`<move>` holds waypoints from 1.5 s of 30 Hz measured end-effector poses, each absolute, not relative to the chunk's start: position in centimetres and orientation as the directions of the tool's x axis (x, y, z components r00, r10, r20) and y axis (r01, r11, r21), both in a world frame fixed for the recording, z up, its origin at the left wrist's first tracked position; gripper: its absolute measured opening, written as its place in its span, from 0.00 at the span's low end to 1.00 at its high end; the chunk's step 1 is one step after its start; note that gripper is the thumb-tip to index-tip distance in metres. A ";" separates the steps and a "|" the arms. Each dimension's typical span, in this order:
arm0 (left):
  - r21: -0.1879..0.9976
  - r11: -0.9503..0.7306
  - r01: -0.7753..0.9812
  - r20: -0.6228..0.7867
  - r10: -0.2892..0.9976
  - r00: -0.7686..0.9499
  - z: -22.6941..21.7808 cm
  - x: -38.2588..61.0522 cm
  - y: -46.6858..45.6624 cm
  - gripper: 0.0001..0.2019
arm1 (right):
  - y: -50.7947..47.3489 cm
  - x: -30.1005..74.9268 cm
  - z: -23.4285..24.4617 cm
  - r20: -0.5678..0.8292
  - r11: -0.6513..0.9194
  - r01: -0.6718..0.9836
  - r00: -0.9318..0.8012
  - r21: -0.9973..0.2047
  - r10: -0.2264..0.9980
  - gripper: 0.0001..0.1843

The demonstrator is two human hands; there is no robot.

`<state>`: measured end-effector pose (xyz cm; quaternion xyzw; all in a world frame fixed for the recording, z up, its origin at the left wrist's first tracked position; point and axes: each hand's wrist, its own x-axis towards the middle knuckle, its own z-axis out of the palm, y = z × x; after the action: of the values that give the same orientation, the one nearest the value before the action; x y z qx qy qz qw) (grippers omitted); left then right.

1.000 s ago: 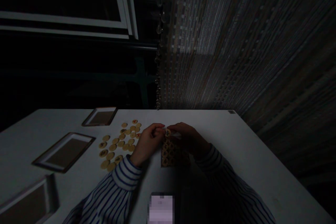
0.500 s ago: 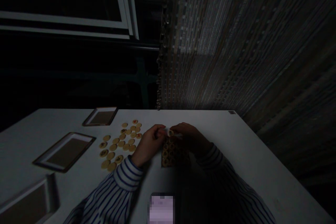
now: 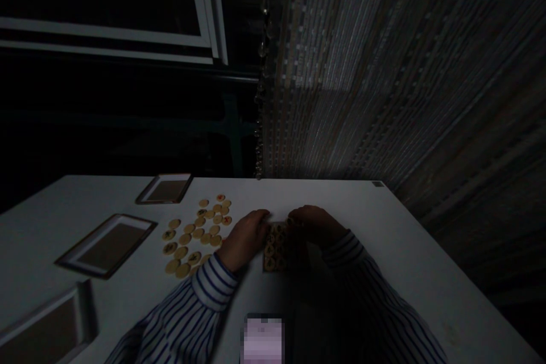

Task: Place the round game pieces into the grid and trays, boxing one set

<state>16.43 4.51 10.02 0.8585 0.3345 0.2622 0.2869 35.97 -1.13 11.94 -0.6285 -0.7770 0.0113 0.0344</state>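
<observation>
A small shallow box of round wooden xiangqi pieces lies on the white table before me, the pieces set in rows with dark characters up. My left hand has its fingers curled together against the box's upper left edge. My right hand bends over the upper right corner, fingers drawn in; a pale spot shows at its fingertips, too dark to name. Shadow and the right hand hide the right part of the box. More loose xiangqi pieces lie scattered left of my left hand, some face down.
Three shallow open trays or lids stand on the left: a far one, a middle one and a near one. A phone-like object with a blurred screen is at the near edge. A bead-string curtain hangs behind the table.
The piece seen between my fingertips above the box no longer shows there. My right hand has shifted slightly right, and a gap has opened between the two hands over the box.
</observation>
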 end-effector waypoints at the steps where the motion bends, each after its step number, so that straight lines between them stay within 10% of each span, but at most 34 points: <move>1: 0.658 -0.620 0.427 0.255 0.717 0.649 9.9 16.4 4.5 0.15 | -1.1 36.0 11.9 0.013 0.200 0.979 -0.200 -0.047 0.980 0.10; 45: 0.536 -0.679 0.502 0.192 0.677 0.711 9.4 16.3 4.9 0.18 | -0.9 35.5 11.3 -0.124 0.132 0.984 -0.117 0.120 0.985 0.13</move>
<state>16.33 4.86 9.40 0.8961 0.3288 0.1910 0.2288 35.47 -0.93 11.28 -0.6590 -0.7472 -0.0043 -0.0865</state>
